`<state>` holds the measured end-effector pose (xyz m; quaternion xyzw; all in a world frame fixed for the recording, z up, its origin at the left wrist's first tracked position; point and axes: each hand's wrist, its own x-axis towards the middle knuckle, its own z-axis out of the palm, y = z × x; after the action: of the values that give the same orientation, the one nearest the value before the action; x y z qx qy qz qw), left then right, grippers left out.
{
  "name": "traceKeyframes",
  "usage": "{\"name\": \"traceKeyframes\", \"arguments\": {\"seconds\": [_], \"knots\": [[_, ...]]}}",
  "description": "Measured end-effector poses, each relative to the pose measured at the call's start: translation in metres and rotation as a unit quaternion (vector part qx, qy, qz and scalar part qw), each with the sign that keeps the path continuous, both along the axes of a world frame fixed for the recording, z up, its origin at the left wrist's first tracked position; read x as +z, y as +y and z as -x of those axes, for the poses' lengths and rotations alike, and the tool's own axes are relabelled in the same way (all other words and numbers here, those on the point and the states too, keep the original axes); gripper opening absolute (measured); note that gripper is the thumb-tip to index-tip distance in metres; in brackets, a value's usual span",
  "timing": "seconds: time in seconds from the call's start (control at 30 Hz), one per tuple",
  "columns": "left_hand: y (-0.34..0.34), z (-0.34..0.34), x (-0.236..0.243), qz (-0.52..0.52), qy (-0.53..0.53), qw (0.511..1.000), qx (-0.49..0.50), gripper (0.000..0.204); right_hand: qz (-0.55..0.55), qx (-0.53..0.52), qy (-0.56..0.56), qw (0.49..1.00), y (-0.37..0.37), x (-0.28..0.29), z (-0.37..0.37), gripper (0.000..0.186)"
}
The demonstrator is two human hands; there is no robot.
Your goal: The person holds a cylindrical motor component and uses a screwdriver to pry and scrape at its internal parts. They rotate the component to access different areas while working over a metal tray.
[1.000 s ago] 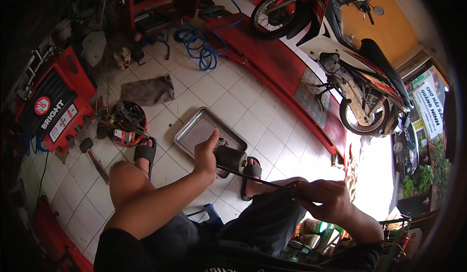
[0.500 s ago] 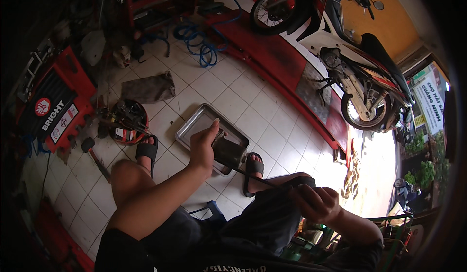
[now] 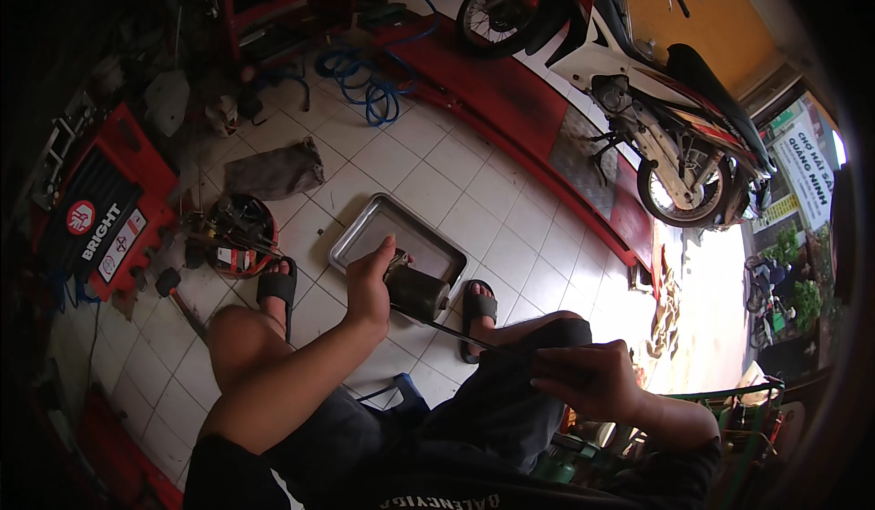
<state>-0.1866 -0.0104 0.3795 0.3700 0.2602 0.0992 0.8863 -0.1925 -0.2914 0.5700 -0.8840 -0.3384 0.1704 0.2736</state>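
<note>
My left hand (image 3: 369, 291) is closed round one end of a dark metal cylinder that looks like a starter motor (image 3: 419, 293). It hangs over the near side of a shallow metal tray (image 3: 421, 229) on the floor. My right hand (image 3: 588, 381), by my right knee, is closed on a screwdriver; its handle is hidden in the fingers. The thin screwdriver shaft (image 3: 458, 334) slants up left to the lower end of the motor. Whether its tip touches a screw there is too small to tell.
A round red tub of tools (image 3: 241, 232) stands by my left foot, near a mallet (image 3: 178, 300) and a grey cloth (image 3: 273, 171). A red lift platform (image 3: 492, 82) carries a motorbike (image 3: 656, 109). A blue air hose (image 3: 365, 86) lies coiled. A green-framed rack (image 3: 743, 401) is at right.
The motor has shifted a little left and tilted, showing more of its end. My right hand has turned and moved slightly left, with the screwdriver still in it.
</note>
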Motion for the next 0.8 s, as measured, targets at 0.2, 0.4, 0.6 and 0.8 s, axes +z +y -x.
{"name": "traceKeyframes", "arguments": {"seconds": [0.2,0.4,0.6,0.8], "knots": [[-0.002,0.0,0.0,-0.006,0.001,1.0,-0.004,0.029,-0.01,-0.012,0.021,1.0,-0.003,-0.001,0.0,0.037],[-0.003,-0.002,0.0,-0.004,-0.003,1.0,0.003,0.029,-0.019,-0.01,0.031,0.999,-0.002,0.0,0.0,0.036],[-0.001,-0.01,-0.002,0.0,-0.005,1.0,0.0,0.031,-0.005,0.013,-0.021,1.0,-0.002,0.002,-0.007,0.037],[0.026,-0.041,0.008,0.116,-0.001,0.992,0.057,0.034,0.003,0.048,-0.121,0.991,0.003,0.008,-0.027,0.033]]}}
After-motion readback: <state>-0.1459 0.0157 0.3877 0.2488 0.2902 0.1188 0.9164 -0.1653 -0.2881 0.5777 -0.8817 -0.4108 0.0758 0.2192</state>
